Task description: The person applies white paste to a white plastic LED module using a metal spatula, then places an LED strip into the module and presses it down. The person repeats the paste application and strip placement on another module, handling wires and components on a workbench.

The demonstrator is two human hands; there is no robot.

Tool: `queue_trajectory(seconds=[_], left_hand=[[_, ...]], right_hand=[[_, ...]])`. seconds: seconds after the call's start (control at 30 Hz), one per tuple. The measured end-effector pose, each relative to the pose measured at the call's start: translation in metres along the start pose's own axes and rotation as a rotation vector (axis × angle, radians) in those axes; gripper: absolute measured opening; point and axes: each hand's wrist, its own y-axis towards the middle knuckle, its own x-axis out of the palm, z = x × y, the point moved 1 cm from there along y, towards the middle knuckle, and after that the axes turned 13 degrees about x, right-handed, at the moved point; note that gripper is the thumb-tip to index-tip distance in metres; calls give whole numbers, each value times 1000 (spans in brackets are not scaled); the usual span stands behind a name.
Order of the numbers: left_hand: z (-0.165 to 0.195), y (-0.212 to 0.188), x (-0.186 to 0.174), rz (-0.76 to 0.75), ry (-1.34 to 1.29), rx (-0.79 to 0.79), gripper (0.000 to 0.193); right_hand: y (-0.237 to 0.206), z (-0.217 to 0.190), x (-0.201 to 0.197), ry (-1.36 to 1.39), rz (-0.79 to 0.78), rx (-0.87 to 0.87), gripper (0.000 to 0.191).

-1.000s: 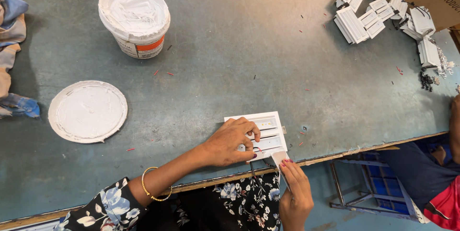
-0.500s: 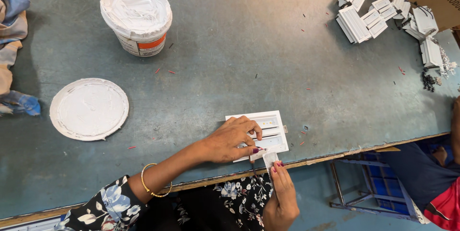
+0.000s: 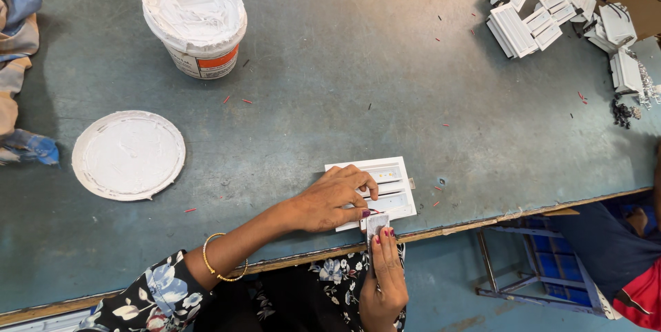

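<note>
Grey-green tabletop (image 3: 413,84) fills the head view, with an open white paste bucket (image 3: 195,18), its lid (image 3: 129,155) and a heap of white fixtures (image 3: 551,12) far off. At the near edge the left hand (image 3: 330,201) presses flat, fingers spread, on a white slotted light panel (image 3: 389,191) — the right hand (image 3: 382,273) pinches a small grey strip (image 3: 376,225) against it. Best to keep the panel pinned and the strip square to the slot.

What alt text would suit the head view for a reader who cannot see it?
A left hand presses a white slotted panel flat near the table edge while the right hand brings a small pale piece to it. An open white paste bucket, its lid and stacked white panels lie beyond.
</note>
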Motion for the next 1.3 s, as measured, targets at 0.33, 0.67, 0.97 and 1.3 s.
queue_trajectory(seconds=[0.33, 0.67, 0.97, 1.3], left_hand=[[0, 1, -2, -2, -33, -5, 34], [0, 3, -1, -7, -35, -29, 36], [1, 2, -5, -14, -36, -20, 35], [0, -1, -2, -2, -30, -13, 35]], right_hand=[[-4, -3, -1, -17, -31, 0, 45], [-5, -2, -3, -23, -47, -2, 44], [-6, -4, -4, -5, -54, -11, 40], [3, -6, -27, 16, -26, -34, 39]])
